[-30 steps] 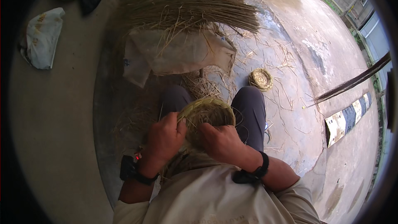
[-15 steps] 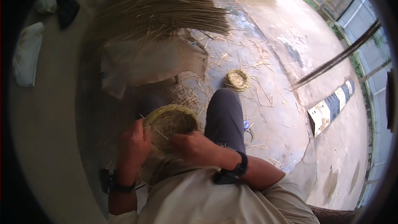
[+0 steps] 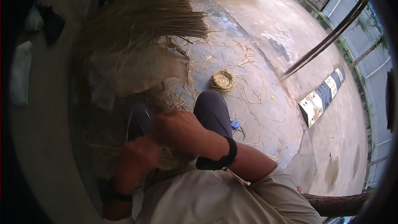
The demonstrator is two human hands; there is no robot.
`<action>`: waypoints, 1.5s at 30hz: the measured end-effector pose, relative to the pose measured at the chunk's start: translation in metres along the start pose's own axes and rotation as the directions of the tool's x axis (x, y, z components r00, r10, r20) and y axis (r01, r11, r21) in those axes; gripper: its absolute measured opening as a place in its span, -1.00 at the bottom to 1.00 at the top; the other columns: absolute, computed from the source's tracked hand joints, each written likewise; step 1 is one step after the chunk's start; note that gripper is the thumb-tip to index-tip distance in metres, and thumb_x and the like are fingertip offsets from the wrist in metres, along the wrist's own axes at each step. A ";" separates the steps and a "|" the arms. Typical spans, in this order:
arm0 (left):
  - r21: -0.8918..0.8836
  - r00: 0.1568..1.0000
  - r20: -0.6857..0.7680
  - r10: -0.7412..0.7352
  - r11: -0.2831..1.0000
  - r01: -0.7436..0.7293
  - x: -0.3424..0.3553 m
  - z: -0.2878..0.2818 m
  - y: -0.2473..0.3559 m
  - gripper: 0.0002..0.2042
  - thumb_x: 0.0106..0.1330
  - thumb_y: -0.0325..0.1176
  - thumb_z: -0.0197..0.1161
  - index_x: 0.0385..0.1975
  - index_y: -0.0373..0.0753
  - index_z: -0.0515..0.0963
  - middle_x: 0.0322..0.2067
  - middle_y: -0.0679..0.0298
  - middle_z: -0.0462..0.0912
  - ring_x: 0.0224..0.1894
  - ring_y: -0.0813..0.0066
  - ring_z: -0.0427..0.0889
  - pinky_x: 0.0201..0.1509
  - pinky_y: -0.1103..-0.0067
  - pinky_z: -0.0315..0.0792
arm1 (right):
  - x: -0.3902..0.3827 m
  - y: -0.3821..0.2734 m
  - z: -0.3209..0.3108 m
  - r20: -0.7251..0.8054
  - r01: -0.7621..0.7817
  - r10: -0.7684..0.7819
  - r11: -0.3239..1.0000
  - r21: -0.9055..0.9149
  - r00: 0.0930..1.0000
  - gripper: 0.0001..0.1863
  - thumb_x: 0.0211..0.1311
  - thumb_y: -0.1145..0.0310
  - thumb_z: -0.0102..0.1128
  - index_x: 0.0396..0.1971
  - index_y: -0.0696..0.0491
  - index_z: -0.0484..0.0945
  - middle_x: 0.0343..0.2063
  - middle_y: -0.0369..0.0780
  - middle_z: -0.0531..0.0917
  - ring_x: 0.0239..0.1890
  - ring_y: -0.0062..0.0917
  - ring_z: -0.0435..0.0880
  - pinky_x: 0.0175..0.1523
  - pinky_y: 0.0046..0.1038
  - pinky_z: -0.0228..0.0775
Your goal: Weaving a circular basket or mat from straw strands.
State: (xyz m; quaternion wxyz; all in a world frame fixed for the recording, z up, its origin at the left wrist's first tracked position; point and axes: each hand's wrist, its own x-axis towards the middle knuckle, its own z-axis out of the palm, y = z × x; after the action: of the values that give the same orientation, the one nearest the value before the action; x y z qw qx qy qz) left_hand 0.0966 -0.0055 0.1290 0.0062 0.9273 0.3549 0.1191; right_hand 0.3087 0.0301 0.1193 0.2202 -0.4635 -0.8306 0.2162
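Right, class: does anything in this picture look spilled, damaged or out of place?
Yes: loose tan straw pieces lie strewn at odd angles across the grey concrete floor, looking untidy beside the mostly aligned brown straw bundle. The small round woven straw basket sits upright among them, apparently intact.

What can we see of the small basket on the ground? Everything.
The basket is round, shallow and yellowish, apparently woven straw, with a thick, rough rim, greenish in places, and a paler inside. It sits open side up on the grey ground, beyond the right knee. Loose straw lies around it. No hand touches it; nothing clear shows inside.
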 end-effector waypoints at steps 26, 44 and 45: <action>0.283 0.885 -0.064 -0.461 0.842 0.459 -0.087 -0.067 -0.137 -0.86 0.35 -0.42 0.26 -0.16 -0.24 0.53 -0.38 0.04 0.67 -0.33 -0.01 0.73 -0.29 0.16 0.59 | -0.128 0.113 -0.137 -0.240 -0.322 0.282 0.936 -0.145 0.929 -0.94 0.33 0.47 0.25 -0.28 0.10 0.66 -0.52 -0.04 0.66 -0.44 -0.07 0.70 -0.33 -0.17 0.51; 0.098 0.900 0.021 -0.434 0.897 0.431 -0.061 -0.055 -0.113 -0.83 0.37 -0.40 0.27 -0.13 -0.31 0.55 -0.35 -0.04 0.72 -0.33 -0.11 0.73 -0.29 0.16 0.59 | -0.113 0.077 -0.066 0.061 -0.053 0.039 0.968 0.243 0.997 -0.78 0.20 0.53 0.29 -0.15 0.12 0.70 -0.23 -0.19 0.70 -0.28 -0.35 0.70 -0.27 -0.40 0.57; 0.063 0.909 0.022 -0.415 0.908 0.413 -0.054 -0.049 -0.110 -0.83 0.38 -0.40 0.27 -0.12 -0.31 0.56 -0.35 -0.05 0.72 -0.32 -0.12 0.73 -0.28 0.16 0.59 | -0.089 0.054 -0.046 -0.006 0.312 -0.312 0.950 0.020 0.950 -0.76 0.09 0.49 0.31 -0.19 0.05 0.70 -0.28 -0.27 0.69 -0.34 -0.37 0.70 -0.37 -0.34 0.56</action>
State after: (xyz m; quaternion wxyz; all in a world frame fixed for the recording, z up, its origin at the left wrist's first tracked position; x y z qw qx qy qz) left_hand -0.0257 0.0373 0.1548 0.0111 0.8326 0.5466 0.0890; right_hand 0.4133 -0.0139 0.1111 0.2577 -0.3245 -0.8908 0.1864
